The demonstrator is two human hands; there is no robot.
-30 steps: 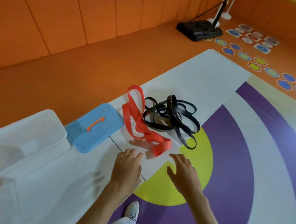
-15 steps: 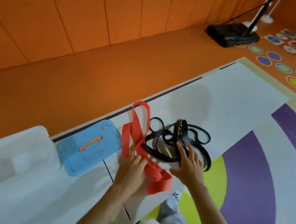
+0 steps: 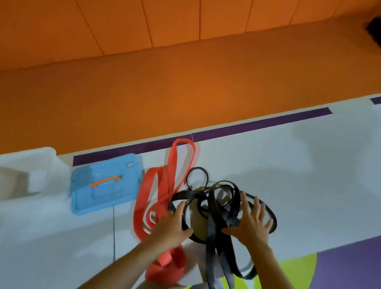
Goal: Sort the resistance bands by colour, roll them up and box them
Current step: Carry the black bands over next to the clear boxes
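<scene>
On white mat [image 3: 322, 181], left hand [image 3: 171, 223], right hand [image 3: 253, 224] spread over black bands [image 3: 235, 203]; red bands [image 3: 170, 165] touch left edge; right side open

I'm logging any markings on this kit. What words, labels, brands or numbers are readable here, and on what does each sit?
None can be read.
Small sticker at the far corner of the blue lid: too small and blurred to read.
Red bands, black bands, clear box: no lettering shows.
</scene>
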